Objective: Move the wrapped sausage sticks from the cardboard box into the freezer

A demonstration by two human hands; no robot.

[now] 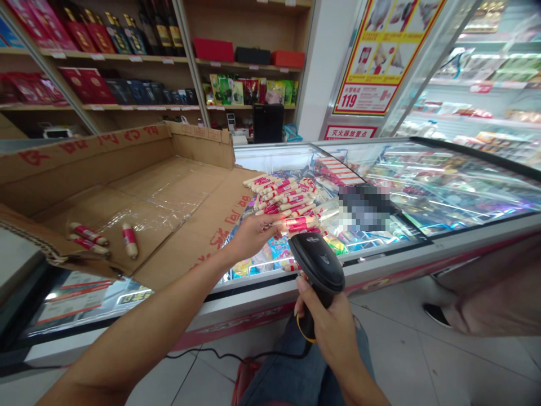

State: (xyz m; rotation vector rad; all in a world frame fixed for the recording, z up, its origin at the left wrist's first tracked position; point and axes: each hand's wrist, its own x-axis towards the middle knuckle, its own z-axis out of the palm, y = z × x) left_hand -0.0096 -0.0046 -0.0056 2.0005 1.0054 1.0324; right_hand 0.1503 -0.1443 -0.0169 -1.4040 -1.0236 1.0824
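Observation:
My right hand (332,324) is wrapped around the handle of a black barcode scanner (319,262), its head pointing away from me. Just beyond the scanner, my left hand (252,234) pinches one end of a sausage (298,223) in a red-and-cream wrapper. A reddish glow shows on that sausage near my fingertips. Behind it, a pile of similar wrapped sausages (283,194) lies on the glass top of a freezer (393,248). Several more, including a loose sausage (129,241), rest in the opened cardboard box (169,194) on the left.
A black cable (211,352) runs from the scanner to the left, over my lap. Beyond the freezer stand shelves (139,58) with bottles and packets. A poster (367,62) hangs on the pillar. At right, a person's trouser leg (494,293) is beside the freezer.

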